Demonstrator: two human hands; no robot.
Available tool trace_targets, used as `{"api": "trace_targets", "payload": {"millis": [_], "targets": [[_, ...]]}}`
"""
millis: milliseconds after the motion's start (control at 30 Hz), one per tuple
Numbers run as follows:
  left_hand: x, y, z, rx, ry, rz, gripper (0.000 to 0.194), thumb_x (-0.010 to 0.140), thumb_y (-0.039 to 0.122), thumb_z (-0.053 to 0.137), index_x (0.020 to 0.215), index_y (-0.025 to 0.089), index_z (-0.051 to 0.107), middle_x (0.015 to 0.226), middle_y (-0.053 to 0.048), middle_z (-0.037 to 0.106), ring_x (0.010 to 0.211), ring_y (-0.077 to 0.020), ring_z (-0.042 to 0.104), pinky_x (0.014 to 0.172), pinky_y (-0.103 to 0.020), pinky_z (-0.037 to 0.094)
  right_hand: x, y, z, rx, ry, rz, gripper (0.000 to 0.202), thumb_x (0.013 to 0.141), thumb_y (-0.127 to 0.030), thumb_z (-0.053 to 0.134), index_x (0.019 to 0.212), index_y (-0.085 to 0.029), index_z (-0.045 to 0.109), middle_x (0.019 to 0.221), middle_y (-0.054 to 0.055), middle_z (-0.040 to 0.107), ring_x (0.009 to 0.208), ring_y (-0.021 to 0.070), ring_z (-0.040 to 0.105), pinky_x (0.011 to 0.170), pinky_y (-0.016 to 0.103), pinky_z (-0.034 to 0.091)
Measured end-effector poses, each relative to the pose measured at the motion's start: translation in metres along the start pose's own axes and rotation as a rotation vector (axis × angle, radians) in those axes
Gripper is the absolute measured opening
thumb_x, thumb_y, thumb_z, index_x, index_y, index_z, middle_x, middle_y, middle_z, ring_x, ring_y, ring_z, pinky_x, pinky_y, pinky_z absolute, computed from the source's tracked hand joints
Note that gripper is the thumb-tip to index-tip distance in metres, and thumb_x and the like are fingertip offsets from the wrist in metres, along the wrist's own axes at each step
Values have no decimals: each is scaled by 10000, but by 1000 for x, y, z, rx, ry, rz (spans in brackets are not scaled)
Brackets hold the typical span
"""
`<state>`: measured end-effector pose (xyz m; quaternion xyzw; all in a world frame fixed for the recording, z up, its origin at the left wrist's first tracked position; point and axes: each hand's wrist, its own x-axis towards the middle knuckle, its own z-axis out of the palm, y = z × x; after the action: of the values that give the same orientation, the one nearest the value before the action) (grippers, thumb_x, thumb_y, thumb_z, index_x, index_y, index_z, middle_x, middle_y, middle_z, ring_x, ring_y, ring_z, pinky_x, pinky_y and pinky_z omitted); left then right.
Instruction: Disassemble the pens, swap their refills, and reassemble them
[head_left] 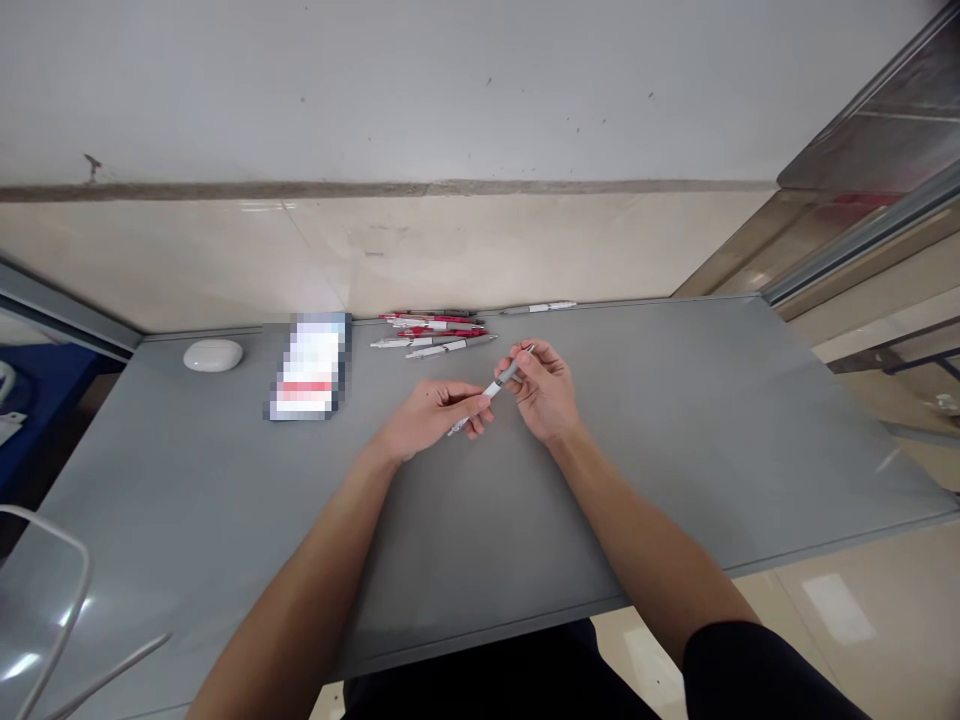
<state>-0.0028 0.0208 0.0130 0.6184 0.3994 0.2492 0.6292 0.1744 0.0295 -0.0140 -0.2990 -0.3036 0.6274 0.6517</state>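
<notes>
A white pen with a grey grip (pixel 492 389) is held slantwise between my two hands, above the grey table. My left hand (pixel 441 410) is closed round its white barrel, and the clip end sticks out below the fingers. Pinched in my right hand (pixel 546 385) is the grey grip, with the pointed tip showing past the thumb. Just beyond my hands lies a loose pile of red and white pens (pixel 435 325). One more white and grey pen (pixel 538 308) rests apart from them along the table's back edge.
A phone with a blurred screen (pixel 306 370) lies on the grey table (pixel 480 560), left of the pens. Further left sits a white rounded case (pixel 213 355). A white cable (pixel 82 570) curves over the near left corner. The wall (pixel 480 245) borders the table's back edge.
</notes>
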Motion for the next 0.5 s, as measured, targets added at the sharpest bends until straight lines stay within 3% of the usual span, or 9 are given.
{"api": "trace_targets", "payload": {"millis": [233, 500], "targets": [[1, -2, 4, 77, 143, 41, 310, 807, 446, 645, 871, 150, 708, 724, -25, 655, 629, -121, 578, 673, -277, 518, 0, 1, 2, -52, 99, -25, 184, 680, -292, 779, 762, -236, 625, 753, -67, 648, 677, 96, 664, 654, 252, 578], [0, -7, 1, 10, 52, 51, 336, 845, 467, 598, 864, 145, 691, 788, -52, 669, 665, -131, 596, 678, -280, 517, -1, -3, 0, -62, 17, 35, 188, 669, -295, 780, 821, -253, 677, 822, -52, 679, 757, 113, 683, 715, 261, 579]]}}
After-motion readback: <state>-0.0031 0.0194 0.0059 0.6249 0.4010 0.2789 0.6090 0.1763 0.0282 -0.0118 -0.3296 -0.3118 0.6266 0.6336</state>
